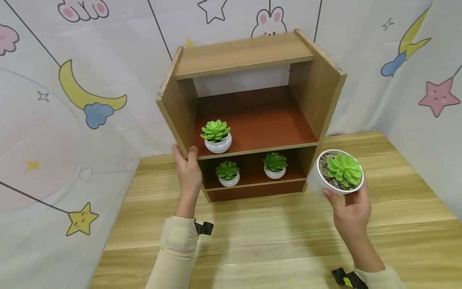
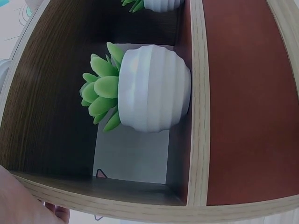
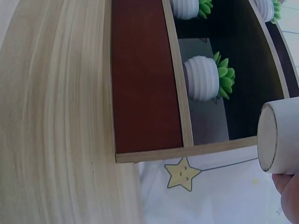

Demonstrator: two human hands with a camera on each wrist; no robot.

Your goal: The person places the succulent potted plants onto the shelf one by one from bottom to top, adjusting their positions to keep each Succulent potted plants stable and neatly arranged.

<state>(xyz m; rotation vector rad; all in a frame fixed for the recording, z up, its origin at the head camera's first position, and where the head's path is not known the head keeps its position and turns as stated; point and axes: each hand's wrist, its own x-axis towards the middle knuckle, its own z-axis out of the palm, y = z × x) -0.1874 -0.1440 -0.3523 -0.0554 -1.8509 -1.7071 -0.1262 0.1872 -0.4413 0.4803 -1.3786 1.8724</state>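
My left hand (image 1: 189,173) grips the left side panel of a wooden shelf unit (image 1: 321,84), its thumb at the front edge. In the left wrist view, part of this hand (image 2: 23,205) shows at the panel's edge. To the right of the unit, my right hand (image 1: 351,214) holds a potted succulent (image 1: 344,170), with the white pot tilted and grey pebbles round the green leaves. The right wrist view shows the pot's base (image 3: 268,137). On the unit's middle board, at the left, sits another succulent (image 1: 216,136) in a white ribbed pot.
In the lower compartment stand two more potted succulents, a left one (image 1: 228,173) and a right one (image 1: 275,165). The unit rests on a wood-grain table (image 1: 267,241). Behind and beside it hangs a printed white cloth (image 1: 144,44) with moons and stars.
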